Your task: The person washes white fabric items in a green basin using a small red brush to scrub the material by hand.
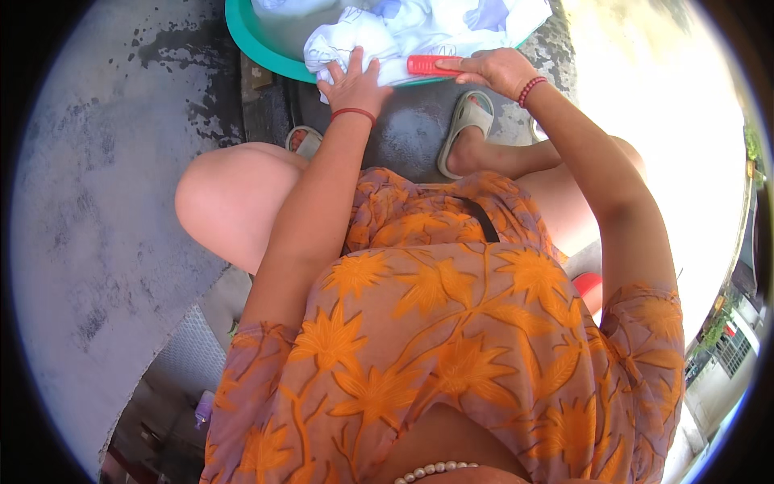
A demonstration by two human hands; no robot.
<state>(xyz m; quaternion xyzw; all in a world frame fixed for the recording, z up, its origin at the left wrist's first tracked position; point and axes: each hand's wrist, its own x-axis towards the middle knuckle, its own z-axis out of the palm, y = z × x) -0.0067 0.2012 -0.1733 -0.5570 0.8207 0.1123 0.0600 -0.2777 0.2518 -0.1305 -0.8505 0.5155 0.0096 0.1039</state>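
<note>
My left hand (357, 88) lies spread on a bunched white garment (351, 36), its fingers apart and pressing the cloth near the basin's near rim. A red plastic scrubbing brush (430, 65) is held by my right hand (499, 68), thumb along its back. The brush rests against the white cloth, its bristles hidden beneath it. More white and pale-blue wet cloth (490, 15) heaps over the right part of the green plastic basin (257, 54). Cloudy water (290, 30) shows at the basin's left. The top of the frame cuts off the far side.
Wet concrete ground (121, 133) spreads to the left, with dark splashes near the basin. My feet in light sandals (468, 124) are close below the basin, between my bent knees. Strong sunlight washes out the right side. A purple bottle (204, 409) is at lower left.
</note>
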